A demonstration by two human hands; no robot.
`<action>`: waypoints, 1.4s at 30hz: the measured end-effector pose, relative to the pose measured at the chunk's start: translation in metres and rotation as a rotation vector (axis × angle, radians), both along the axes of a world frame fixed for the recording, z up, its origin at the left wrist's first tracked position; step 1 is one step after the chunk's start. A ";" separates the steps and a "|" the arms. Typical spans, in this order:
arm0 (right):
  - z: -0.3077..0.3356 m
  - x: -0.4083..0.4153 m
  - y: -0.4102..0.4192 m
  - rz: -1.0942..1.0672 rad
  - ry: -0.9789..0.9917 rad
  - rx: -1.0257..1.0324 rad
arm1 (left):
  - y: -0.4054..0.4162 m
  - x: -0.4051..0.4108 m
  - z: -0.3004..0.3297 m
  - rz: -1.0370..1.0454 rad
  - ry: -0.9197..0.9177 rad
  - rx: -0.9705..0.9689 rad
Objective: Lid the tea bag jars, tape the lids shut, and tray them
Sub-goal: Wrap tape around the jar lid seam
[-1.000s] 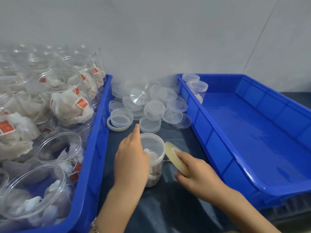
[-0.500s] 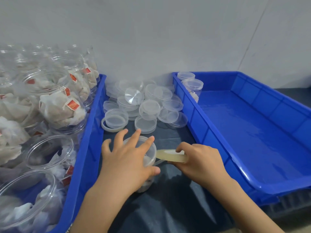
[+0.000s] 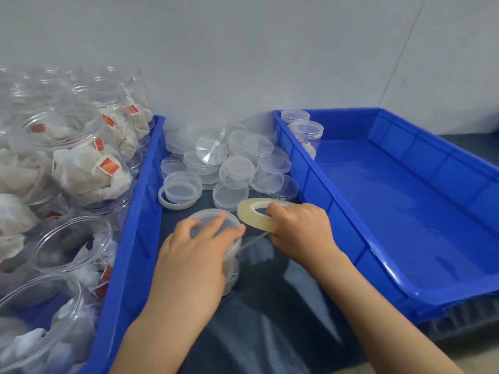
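Note:
A clear lidded jar of tea bags (image 3: 229,268) stands on the dark mat between two blue trays. My left hand (image 3: 194,255) grips it from above, fingers spread over the lid (image 3: 208,222) and round its side. My right hand (image 3: 299,230) holds a roll of clear tape (image 3: 253,214) just right of the jar, and a strip of tape (image 3: 253,240) stretches from the roll to the jar's rim. Two lidded jars (image 3: 306,133) stand in the far left corner of the right blue tray (image 3: 337,217).
The left blue tray (image 3: 127,255) is packed with several open jars of tea bags (image 3: 83,168). A heap of clear loose lids (image 3: 229,163) and a second tape roll (image 3: 172,203) lie behind the jar. A grey wall (image 3: 243,63) closes the back.
My left hand has settled over the jar's lid and turned it. My right hand has lifted the tape roll flat and pulled a strip taut from the jar.

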State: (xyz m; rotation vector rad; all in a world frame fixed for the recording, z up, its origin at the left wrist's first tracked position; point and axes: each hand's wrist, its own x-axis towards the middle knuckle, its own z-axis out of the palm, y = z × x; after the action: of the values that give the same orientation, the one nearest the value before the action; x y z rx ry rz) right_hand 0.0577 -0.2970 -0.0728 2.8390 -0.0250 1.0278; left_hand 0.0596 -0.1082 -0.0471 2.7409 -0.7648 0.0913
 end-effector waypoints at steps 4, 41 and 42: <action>0.004 0.017 0.010 0.027 0.068 0.001 | 0.006 0.009 0.001 -0.024 0.068 -0.059; -0.003 0.029 0.007 0.014 0.125 0.026 | -0.021 0.030 -0.024 0.032 -0.162 0.021; -0.004 0.033 0.008 0.037 0.114 0.028 | -0.022 0.030 -0.024 0.035 -0.166 0.012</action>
State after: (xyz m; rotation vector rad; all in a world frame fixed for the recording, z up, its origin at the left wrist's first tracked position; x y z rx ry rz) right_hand 0.0904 -0.2893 -0.0772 2.9287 0.0240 0.8770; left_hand 0.0891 -0.1297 -0.0707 2.7847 -0.7620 0.3258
